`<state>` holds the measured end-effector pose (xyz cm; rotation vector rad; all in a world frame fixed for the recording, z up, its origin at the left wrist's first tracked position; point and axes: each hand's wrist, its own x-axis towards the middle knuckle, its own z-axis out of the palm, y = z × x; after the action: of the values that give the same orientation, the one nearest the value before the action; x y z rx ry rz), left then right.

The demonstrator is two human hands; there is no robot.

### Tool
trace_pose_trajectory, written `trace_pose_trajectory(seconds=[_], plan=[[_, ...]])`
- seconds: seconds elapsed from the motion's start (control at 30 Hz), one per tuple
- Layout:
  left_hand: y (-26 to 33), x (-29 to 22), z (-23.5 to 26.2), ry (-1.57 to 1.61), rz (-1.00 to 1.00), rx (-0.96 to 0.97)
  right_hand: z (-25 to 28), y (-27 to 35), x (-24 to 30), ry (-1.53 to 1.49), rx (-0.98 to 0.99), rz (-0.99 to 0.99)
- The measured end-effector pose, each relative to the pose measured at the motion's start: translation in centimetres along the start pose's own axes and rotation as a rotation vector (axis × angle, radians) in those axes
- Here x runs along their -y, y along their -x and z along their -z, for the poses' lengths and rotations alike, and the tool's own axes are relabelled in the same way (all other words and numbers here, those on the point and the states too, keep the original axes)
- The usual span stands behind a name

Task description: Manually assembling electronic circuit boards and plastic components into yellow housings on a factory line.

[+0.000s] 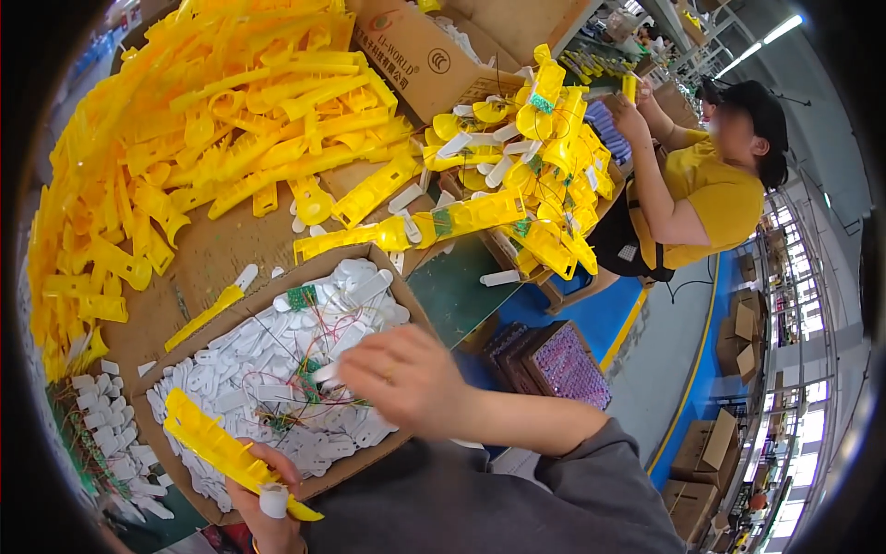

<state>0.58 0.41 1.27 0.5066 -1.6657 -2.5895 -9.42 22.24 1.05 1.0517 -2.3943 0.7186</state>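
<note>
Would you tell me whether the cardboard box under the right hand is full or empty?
Nearly full: the cardboard box holds white plastic pieces almost to its rim.

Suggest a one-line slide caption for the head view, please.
Left hand grips a yellow plastic housing; right hand reaches into a cardboard box of white parts.

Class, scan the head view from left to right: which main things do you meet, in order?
Heap of yellow plastic parts → left hand holding a yellow piece → cardboard box of white parts → right hand → tray of purple cells → person in a yellow shirt.
</note>
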Motion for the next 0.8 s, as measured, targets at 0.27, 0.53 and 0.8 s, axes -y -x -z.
trace_pose_trajectory(seconds=[0.27, 0.53, 0.8], plan=[[-0.7, 2.6, 3.6, -0.668, -0.597, -0.108, -2.0, -2.2, 5.5, -0.292, 0.504, 0.121], [0.3, 4.1, 2.7, -0.389, -0.097, -0.17, -5.8, -1.7, 6.0, -1.59, 0.321, -0.535], [-2.6, 0.7, -1.8, 0.168, 0.262, -0.033, -3.8, -2.3, 4.9, -1.598, 0.406, -0.941]])
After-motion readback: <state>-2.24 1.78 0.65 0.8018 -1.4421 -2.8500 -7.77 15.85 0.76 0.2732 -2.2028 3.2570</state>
